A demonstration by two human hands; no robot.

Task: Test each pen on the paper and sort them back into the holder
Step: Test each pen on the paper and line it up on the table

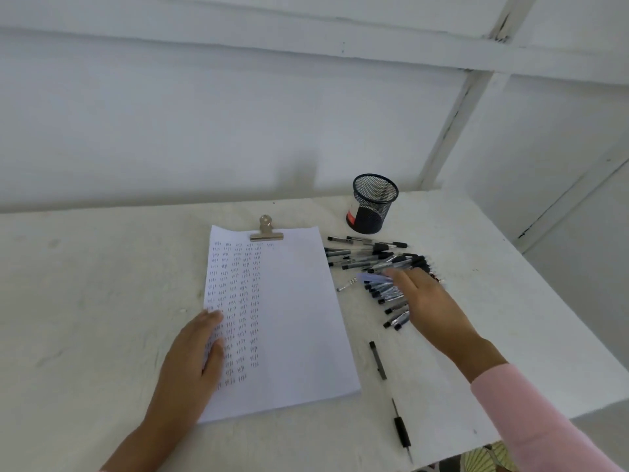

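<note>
A white table (pixel 102 284) was seen, with a sheet of paper (pixel 299 318) laid at its middle, its left half covered in columns of small pen marks. The left hand (pixel 190 362) was pressed flat on the paper's left edge, fingers straight, nothing held. The right hand (pixel 425 301) was spread over a pile of pens (pixel 374 258) to the right; its blurred fingertips left any grip undetermined. A black mesh pen holder (pixel 372 204) was stood beyond the pile, and a metal clip (pixel 266 229) was fixed to the paper's far edge.

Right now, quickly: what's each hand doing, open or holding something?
Left hand: open, flat on the paper.
Right hand: on the pen pile; grip cannot be told, blurred.
</note>
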